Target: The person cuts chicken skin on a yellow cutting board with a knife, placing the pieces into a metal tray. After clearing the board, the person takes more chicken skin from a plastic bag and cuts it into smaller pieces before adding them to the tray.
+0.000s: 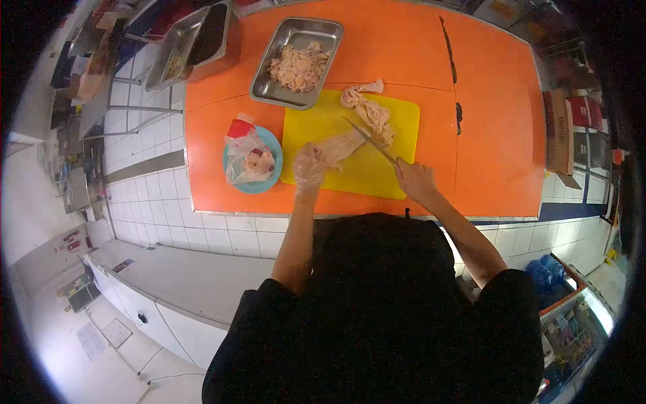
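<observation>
My left hand (309, 165), in a clear plastic glove, is closed on one end of a long strip of pale raw meat (343, 146) stretched across the yellow cutting board (313, 121). A knife (372, 140) is gripped by its handle in my right hand (416, 180). The blade slants up and left over the board and overlaps the strip's right end in this view. Behind the blade, more pale raw meat (367, 111) lies in a folded heap at the board's upper right.
A metal tray (263, 89) of small cut pieces (299, 66) stands beyond the board. Left of it, a blue plate (274, 143) carries a plastic bag (239, 156) and meat scraps. A deep metal pan (214, 64) sits at the far left corner of the orange table (494, 121).
</observation>
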Available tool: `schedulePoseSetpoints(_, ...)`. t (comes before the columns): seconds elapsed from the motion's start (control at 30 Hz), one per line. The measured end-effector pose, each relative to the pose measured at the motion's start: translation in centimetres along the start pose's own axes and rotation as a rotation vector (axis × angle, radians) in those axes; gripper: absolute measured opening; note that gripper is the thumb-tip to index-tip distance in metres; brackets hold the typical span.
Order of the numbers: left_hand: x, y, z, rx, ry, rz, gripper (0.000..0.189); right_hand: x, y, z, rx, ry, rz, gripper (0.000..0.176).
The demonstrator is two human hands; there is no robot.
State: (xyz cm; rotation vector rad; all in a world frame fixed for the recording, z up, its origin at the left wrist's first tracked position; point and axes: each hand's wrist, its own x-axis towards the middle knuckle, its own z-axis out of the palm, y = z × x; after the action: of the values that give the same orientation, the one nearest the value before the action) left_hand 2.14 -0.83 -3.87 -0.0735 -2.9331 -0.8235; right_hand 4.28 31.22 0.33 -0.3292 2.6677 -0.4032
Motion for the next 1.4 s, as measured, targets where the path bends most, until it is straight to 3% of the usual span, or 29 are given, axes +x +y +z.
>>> schedulePoseSetpoints(0.2,1.3,2.0,-4.3,0.229,-0.259,-0.202,0.024,0.7,-1.3,-0.8,0.034,0.064,0.006,0.029)
schedulePoseSetpoints(0.27,2.1,4.1,-4.3,0.184,0.027,0.039,0.018,0.6,-2.0,-1.2,0.039,0.073,0.008,0.029)
schedulePoseSetpoints(0.3,2.3,5.2,-3.1,0.18,0.025,0.036,0.018,0.4,-2.4,-1.4,0.052,0.049,0.025,0.029)
schedulePoseSetpoints(0.37,3.1,7.5,-0.4,-0.366,0.032,0.106,0.019,0.3,-2.6,-1.3,0.061,0.02,0.04,0.028)
schedulePoseSetpoints(0.47,3.8,6.6,3.7,-0.103,0.014,0.134,0.022,0.3,-2.3,-1.0,-0.011,-0.002,0.053,0.032)
schedulePoseSetpoints(0.57,2.7,6.0,5.2,-0.149,0.102,0.111,0.024,0.5,-2.1,-0.7,0.014,-0.115,0.086,0.028)
schedulePoseSetpoints(0.7,2.8,6.1,5.8,-0.012,-0.053,0.055,0.023,3.2,-2.4,1.0,-0.03,-0.047,0.006,0.028)
schedulePoseSetpoints(0.77,3.3,7.4,4.9,-0.348,0.058,0.044,0.018,5.9,-3.4,1.6,-0.021,-0.01,-0.014,0.029)
schedulePoseSetpoints(0.8,3.5,7.8,4.5,-0.352,0.051,0.044,0.018,7.7,-3.9,2.0,-0.022,0.0,-0.01,0.031)
schedulePoseSetpoints(0.87,3.7,8.2,4.0,-0.764,0.021,-0.045,0.02,8.4,-4.8,1.8,-0.024,0.006,-0.005,0.033)
schedulePoseSetpoints(0.9,3.7,8.0,3.9,-0.765,0.016,-0.046,0.02,8.2,-5.1,1.0,-0.022,0.044,-0.006,0.031)
schedulePoseSetpoints(0.97,3.6,7.5,3.7,-0.222,0.006,0.07,0.03,7.0,-4.9,0.8,-0.02,0.074,-0.004,0.028)
schedulePoseSetpoints(1.07,3.0,5.2,6.8,-0.095,0.023,-0.022,0.032,2.6,-1.9,1.8,-0.046,-0.055,0.002,0.03)
schedulePoseSetpoints(1.2,2.7,5.0,6.4,-0.151,0.059,0.014,0.038,-3.4,1.6,2.7,-0.133,-0.13,0.038,0.028)
schedulePoseSetpoints(1.3,2.2,5.6,5.3,-0.059,-0.097,-0.159,0.041,-5.1,1.9,1.1,-0.127,-0.136,0.018,0.026)
schedulePoseSetpoints(1.4,1.5,4.9,4.7,-0.143,0.073,-0.091,0.04,-5.0,0.8,-0.6,-0.074,-0.031,-0.035,0.026)
